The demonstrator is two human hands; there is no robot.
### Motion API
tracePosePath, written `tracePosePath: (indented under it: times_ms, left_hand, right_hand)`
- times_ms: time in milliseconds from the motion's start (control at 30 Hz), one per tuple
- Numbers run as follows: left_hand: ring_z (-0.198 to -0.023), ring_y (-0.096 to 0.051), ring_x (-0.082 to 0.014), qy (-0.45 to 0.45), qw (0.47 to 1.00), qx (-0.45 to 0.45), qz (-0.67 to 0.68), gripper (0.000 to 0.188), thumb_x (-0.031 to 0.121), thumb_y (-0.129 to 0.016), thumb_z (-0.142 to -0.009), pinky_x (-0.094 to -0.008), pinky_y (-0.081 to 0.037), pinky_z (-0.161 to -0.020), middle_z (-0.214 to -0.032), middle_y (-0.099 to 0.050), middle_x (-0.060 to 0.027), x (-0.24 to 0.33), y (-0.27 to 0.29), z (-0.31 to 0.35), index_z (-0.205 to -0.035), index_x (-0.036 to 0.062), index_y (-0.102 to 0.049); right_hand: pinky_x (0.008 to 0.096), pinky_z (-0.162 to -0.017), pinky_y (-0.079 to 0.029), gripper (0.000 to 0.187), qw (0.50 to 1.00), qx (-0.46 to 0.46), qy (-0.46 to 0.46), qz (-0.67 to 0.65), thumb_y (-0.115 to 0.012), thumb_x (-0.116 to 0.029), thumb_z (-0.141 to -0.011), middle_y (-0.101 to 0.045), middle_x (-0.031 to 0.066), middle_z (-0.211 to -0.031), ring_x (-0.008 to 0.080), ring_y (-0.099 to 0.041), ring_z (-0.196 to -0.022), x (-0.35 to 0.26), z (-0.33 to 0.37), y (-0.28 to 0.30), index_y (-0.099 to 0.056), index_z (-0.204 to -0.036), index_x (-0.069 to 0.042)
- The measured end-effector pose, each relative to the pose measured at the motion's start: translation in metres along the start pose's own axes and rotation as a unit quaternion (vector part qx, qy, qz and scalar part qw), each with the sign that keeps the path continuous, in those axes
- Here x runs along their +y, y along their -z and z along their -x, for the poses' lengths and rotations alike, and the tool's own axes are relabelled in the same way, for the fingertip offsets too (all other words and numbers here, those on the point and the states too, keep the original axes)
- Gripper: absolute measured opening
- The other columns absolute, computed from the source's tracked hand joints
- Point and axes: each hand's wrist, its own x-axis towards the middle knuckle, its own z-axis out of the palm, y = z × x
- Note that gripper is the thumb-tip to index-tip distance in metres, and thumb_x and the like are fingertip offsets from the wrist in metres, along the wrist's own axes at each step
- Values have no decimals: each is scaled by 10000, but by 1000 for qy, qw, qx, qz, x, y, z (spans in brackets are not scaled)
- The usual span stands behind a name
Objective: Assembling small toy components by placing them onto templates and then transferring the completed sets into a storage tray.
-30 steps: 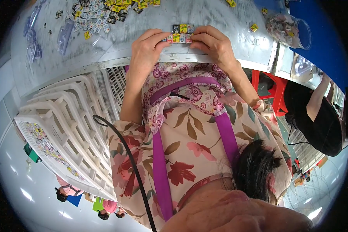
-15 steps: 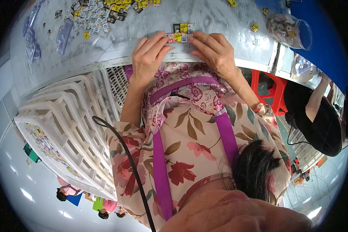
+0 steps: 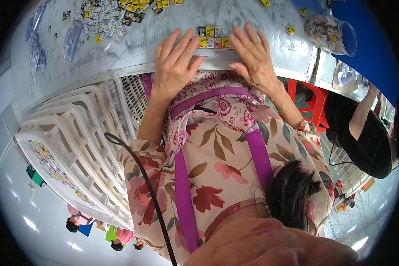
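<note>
Look, 2 flush rows of blocks (image 3: 210, 31) on the surface (image 3: 142, 40): 3 far, at least 4 near, likely packed tight for straightness. Left hand (image 3: 175, 66) left of them, right hand (image 3: 255, 62) right, each grip spread wide, seemingly empty. 1 tub (image 3: 350, 40) farther right.

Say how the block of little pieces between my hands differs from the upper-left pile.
The block sits in two neat rows, while the pile lies loose and jumbled. The block shows far fewer pieces than the pile. The block lies between your left hand and right hand; the pile lies away from both. Both include yellow, black and white pieces on the same table.
</note>
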Motion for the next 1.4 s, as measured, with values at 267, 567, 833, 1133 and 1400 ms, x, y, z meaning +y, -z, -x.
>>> tracePosePath:
  times_ms: [267, 567, 833, 1133, 1400]
  left_hand:
    - [-1405, -385, -354, 4, 993, -110, 31, 761, 351, -792, -764, -527, -302, -1135, -1455, -493, -168, 11, -7, 0, -1392, 25, -513]
    - [-1211, -575, -367, 150, 981, 40, 112, 537, 157, -717, -874, -445, -462, -1011, -1369, -553, -224, 2, 3, -8, -1351, -9, -537]
    - [-961, -674, -201, 336, 875, -6, 348, 440, 70, -698, -879, -316, -552, -808, -1225, -662, -155, -13, -5, -21, -1306, 27, -599]
    - [-908, -655, -146, 373, 760, -118, 519, 478, 117, -642, -935, -278, -557, -714, -1136, -665, -109, -17, 3, -25, -1384, 1, -527]
    - [-885, -658, -151, 320, 660, 71, 676, 427, 80, -633, -940, -314, -631, -627, -1104, -657, -101, -3, 117, 0, -1352, 17, -544]
  right_hand:
    - [557, -1173, -204, 759, 995, -53, -25, 79, -589, -540, -884, -405, 88, -1549, 326, -304, -1467, -11, 2, -5, -437, -1477, -91]
    - [555, -1146, -262, 823, 999, 16, -29, 14, -817, -338, -711, -517, 90, -1438, 310, -419, -1390, 3, -25, -7, -491, -1424, -87]
    - [464, -1056, -408, 734, 991, 66, -41, -105, -848, -220, -685, -606, 121, -1258, 334, -543, -1210, 16, -40, -13, -573, -1353, -90]
    - [384, -966, -486, 633, 992, 32, -43, -111, -828, -146, -763, -605, 171, -1277, 315, -593, -1154, 6, -46, -17, -581, -1330, -12]
    - [402, -938, -503, 703, 960, 83, 124, -236, -821, -163, -790, -552, 171, -1348, 292, -582, -1165, -66, -121, 34, -511, -1401, -3]
